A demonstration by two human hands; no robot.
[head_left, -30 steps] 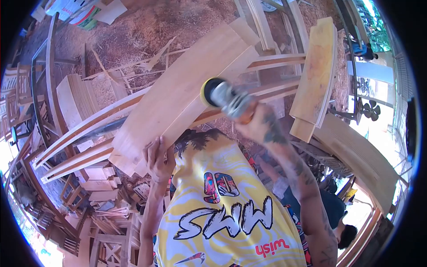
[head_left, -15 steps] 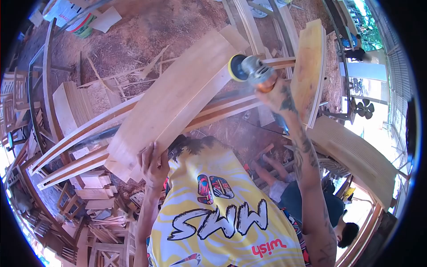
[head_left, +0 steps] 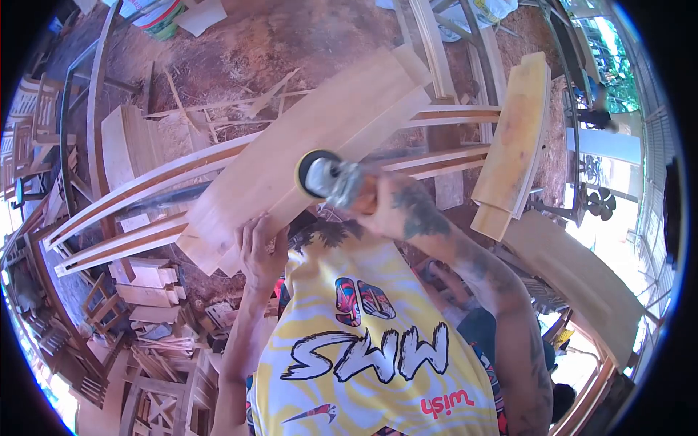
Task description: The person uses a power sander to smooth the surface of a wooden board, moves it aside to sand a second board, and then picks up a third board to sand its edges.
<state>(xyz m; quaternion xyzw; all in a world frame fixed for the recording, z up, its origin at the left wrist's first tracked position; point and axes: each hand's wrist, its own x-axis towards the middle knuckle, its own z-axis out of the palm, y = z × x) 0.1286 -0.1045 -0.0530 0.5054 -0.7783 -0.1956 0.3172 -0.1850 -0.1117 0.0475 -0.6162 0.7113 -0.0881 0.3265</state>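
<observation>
The right hand [head_left: 396, 207] is closed around the body of an angle grinder [head_left: 331, 182], and the yellow-rimmed disc lies against the face of a long pale plank [head_left: 305, 145]. The plank runs from about 7 o'clock up to 1 o'clock across two curved wooden rails [head_left: 145, 196]. The left hand [head_left: 260, 251] holds the lower end of the plank, fingers curled over its edge. The grinder looks blurred, so I cannot tell if the disc really touches the wood. At 3 o'clock a shorter board [head_left: 516, 138] rests on the rails. Sawdust floor [head_left: 247, 51] lies beneath.
</observation>
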